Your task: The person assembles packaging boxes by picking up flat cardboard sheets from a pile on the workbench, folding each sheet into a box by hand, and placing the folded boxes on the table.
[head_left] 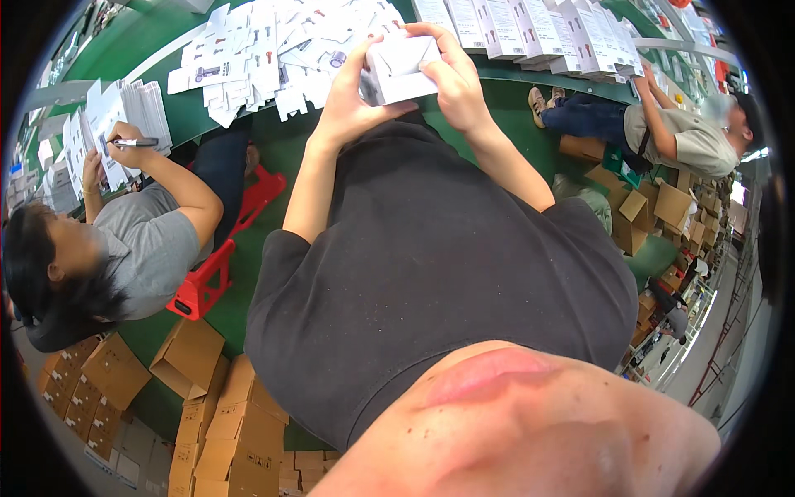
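"Where's the box?"
"The left hand cups its left, the right hand pinches its right, probably for steadiness, over the surface's near edge."
"Beyond?"
"Flat cartons left, rowed boxes right, likely for easy reach."

A person's bare left forearm and bare right forearm reach out ahead of the torso, angling inward until the hands nearly meet. The ungloved left hand cups from one side, thumb stretched inward; opposite, the ungloved right hand curls over, its index finger extended across and thumb bent, both clasped in a two-handed grip.
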